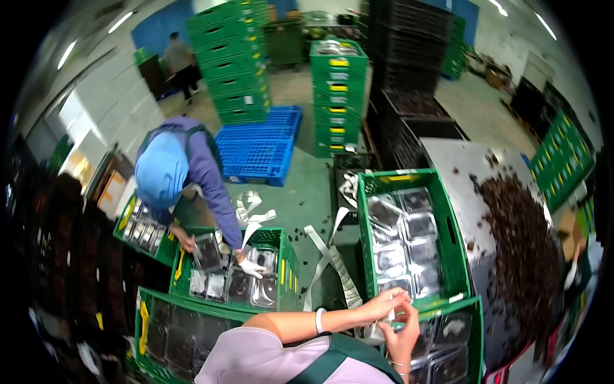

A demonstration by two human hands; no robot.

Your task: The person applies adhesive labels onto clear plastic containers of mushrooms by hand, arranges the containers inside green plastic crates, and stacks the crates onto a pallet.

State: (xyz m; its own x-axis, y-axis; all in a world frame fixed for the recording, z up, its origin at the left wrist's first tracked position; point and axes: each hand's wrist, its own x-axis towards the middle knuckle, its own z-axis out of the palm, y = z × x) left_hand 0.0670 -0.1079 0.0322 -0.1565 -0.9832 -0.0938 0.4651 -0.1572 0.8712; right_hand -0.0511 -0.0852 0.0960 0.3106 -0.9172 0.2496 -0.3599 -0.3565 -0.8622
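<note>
My left hand [382,307], a white band on its wrist, is closed with the fingertips pinched together. Just below it, my right hand [403,334] curls toward the left one, its fingers bent. A small piece of white label strip [391,315] shows between them, partly hidden by the fingers. Under my hands lies a pale bunched strip [372,331]. Both hands are over the near edge of a green crate [464,281] holding clear plastic boxes [422,249]. A second green crate [478,345] with clear-lidded boxes of dark contents [451,365] sits closest to me.
A co-worker in a blue head cover [161,169] handles a clear box [206,253] over another green crate [289,269]. Long label strips [329,256] trail across the floor. Dark pieces [518,249] cover the metal table [448,160] at right. Crate stacks [338,96] and a blue pallet [259,147] stand beyond.
</note>
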